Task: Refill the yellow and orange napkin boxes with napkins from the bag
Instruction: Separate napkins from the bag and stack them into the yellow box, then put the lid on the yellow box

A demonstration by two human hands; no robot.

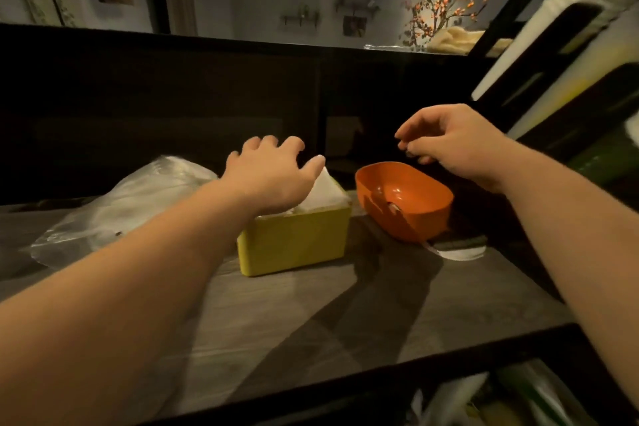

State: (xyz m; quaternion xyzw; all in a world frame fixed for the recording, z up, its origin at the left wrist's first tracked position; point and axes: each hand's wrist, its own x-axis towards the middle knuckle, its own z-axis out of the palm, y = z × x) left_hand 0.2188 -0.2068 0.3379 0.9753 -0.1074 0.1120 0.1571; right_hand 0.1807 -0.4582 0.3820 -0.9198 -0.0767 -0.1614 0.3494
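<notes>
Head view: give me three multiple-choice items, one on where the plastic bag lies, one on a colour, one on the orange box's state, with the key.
1. The clear plastic bag lies: A) left of the yellow box B) on top of it C) right of it.
2. White napkins stick out of the box coloured: A) orange B) yellow C) blue.
3. The orange box is: A) lidded and upright B) upside down C) tilted, open side towards the camera.
Key: 1 A, the bag sits off the yellow box's left end; 2 B, the napkins rise from the yellow box; 3 C, its inside shows.
</notes>
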